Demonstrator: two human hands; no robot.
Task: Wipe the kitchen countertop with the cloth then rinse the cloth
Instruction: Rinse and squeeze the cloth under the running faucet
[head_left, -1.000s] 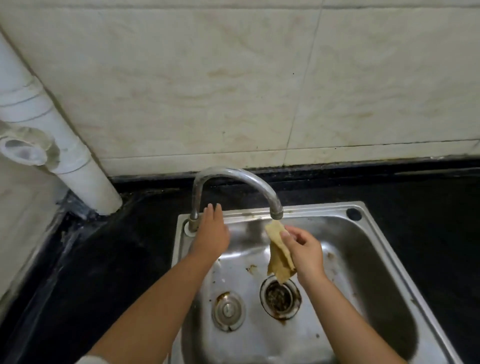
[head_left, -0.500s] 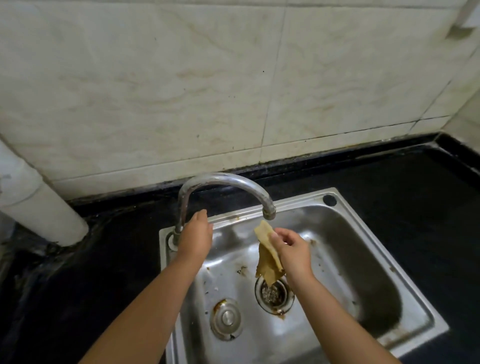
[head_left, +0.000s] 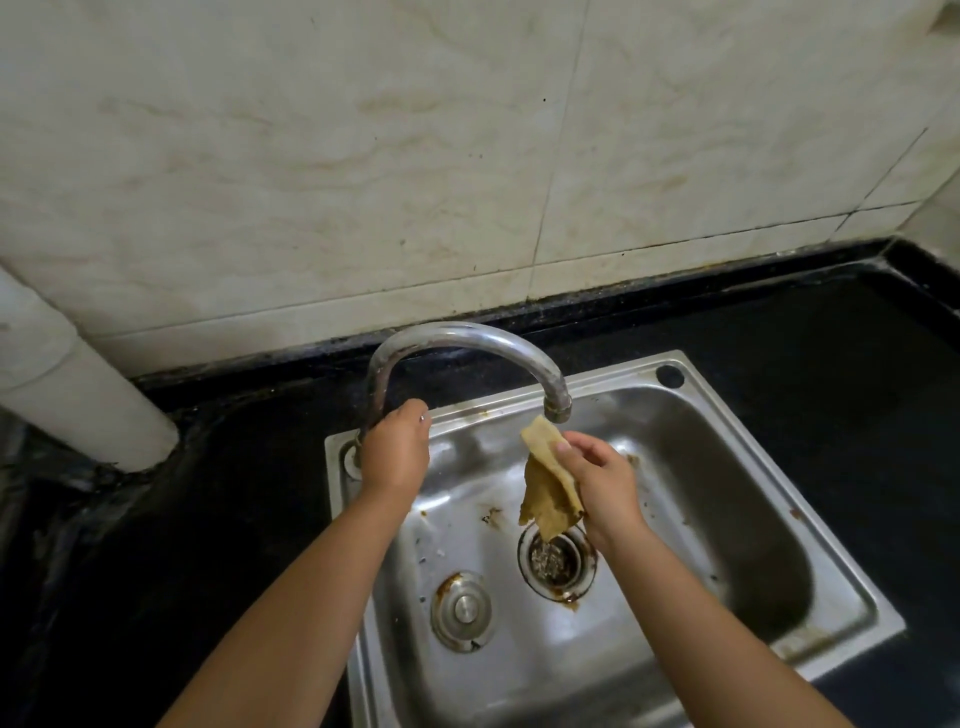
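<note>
A small yellow-brown cloth (head_left: 546, 483) hangs just under the spout of the curved metal tap (head_left: 467, 340), over the drain of the steel sink (head_left: 727, 467). My right hand (head_left: 602, 475) pinches the cloth near its top. At the base of the tap my left hand (head_left: 396, 448) is curled around the tap's upright; what it grips there is hidden under the hand. No stream of water is plainly visible. The black countertop (head_left: 805, 332) surrounds the sink.
A strainer drain (head_left: 556, 561) and a round metal plug (head_left: 461, 610) lie in the basin, with rust stains around them. A white pipe (head_left: 78, 395) rises at the back left. Tiled wall (head_left: 363, 156) stands right behind the tap.
My left hand's fingers have curled down around the tap base instead of pointing up. The right hand stays under the spout with the cloth. The view has swung to the right.
</note>
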